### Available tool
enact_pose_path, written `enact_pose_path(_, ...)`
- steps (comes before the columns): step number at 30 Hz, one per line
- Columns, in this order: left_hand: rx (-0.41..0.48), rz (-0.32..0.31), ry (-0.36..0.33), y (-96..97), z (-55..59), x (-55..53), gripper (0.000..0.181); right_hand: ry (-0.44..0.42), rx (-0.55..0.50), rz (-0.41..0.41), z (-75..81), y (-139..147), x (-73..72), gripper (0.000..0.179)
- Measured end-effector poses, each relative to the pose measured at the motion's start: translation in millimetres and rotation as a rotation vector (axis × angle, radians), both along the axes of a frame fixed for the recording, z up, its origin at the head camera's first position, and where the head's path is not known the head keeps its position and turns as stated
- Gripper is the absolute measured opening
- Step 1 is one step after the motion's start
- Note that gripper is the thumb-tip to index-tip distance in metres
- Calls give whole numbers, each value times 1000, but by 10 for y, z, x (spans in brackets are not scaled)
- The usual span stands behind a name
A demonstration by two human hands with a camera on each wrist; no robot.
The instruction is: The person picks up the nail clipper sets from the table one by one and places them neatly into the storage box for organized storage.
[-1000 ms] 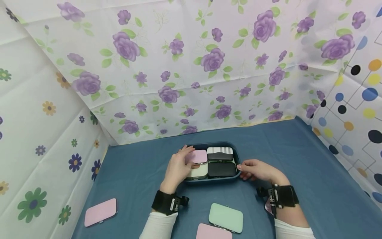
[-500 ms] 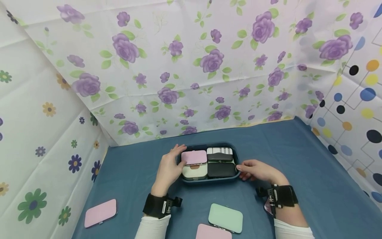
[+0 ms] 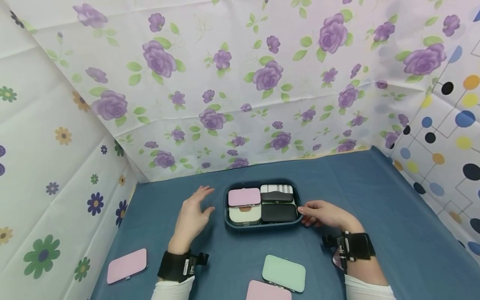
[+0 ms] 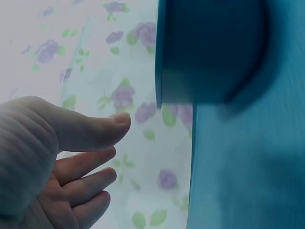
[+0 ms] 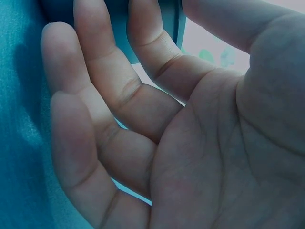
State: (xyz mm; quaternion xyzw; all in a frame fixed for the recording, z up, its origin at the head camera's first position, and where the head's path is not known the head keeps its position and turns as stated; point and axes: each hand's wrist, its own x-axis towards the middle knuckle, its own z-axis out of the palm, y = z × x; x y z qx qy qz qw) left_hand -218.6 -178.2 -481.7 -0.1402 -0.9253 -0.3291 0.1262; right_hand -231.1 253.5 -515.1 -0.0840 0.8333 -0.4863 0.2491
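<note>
A dark blue oval-cornered bin stands on the blue table, holding a pink clasped case, a cream case, a black-and-white striped case and a black case. My left hand hovers left of the bin, holding nothing, with its thumb and fingers apart. In the left wrist view the bin wall is clear of the fingers. My right hand grips the bin's right rim, thumb on top and fingers curled along the outer side. The right wrist view shows those fingers by the wall.
A mint-green case and a pink case lie near the front. Another pink case lies at the left. Something partly hidden sits under the right wrist. Patterned sheets hang behind and on both sides.
My left hand has let go of the pink case in the bin and moved left, away from the bin. The right hand and the bin have stayed put.
</note>
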Motion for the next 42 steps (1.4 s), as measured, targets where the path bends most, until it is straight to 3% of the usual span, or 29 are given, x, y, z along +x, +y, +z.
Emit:
enact_pose_path(8, -73, 16, -11, -372, -58, 121, 57, -1, 6, -1, -2, 6, 7, 41)
enact_pose_path(16, -184, 13, -45, -886, -143, 347, 55, -7, 4, 8, 12, -15, 8, 41)
enact_pose_path(20, -222, 26, -115, -1155, -168, 505, 63, -6, 3, 8, 9, -15, 9, 42)
enact_pose_path(28, -318, 47, -295, -1653, -224, 787, 95, -13, -8, 3, -8, 4, 9, 42)
enact_pose_path(38, -433, 96, -483, -2016, -314, 925, 110, -22, -13, -2, -6, 1, -2, 42)
enact_pose_path(42, -404, 83, -485, -2064, -344, 948, 101, -25, -11, -3, -5, 4, -7, 42)
